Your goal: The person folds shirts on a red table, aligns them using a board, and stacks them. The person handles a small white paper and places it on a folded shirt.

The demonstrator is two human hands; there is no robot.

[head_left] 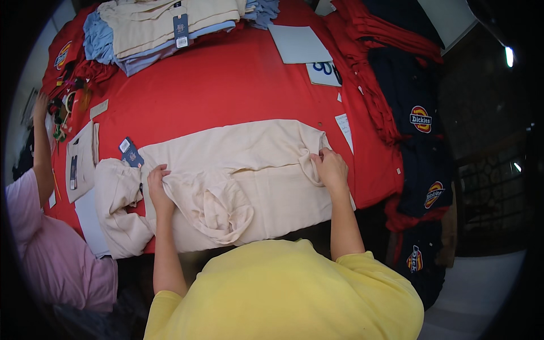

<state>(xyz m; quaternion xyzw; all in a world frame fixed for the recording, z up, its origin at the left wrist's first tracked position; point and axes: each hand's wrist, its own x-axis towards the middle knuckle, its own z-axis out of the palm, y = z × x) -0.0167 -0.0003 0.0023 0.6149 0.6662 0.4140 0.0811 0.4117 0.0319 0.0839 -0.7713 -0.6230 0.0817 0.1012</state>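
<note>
Nearest of all, the yellow shirt fills the bottom, with both forearms reaching up from it to the red-covered table. Here's the cream garment, spread sideways across the near edge, bunched into a loose, crumpled mound left of its middle. On its left part we have the left hand, half curled, fingertips against a fold; whether it really grips the cloth, I cannot tell. Over at the right end it's the right hand, nearly closed, thumb and fingers pinching the garment's edge where the cloth rolls into a small gather.

Left of the left hand lies a rumpled cream bundle; whether it belongs to the same garment isn't clear. A dark blue tag sits just above it. Further left, a co-worker in a pink shirt stretches an arm toward a jumble of small items, past a folded cream garment. On the right, navy clothes with patches overlap red ones, and a white paper slip lies nearby. At the far side, a pale grey sheet, and left of it a stack of cream and blue clothes.
</note>
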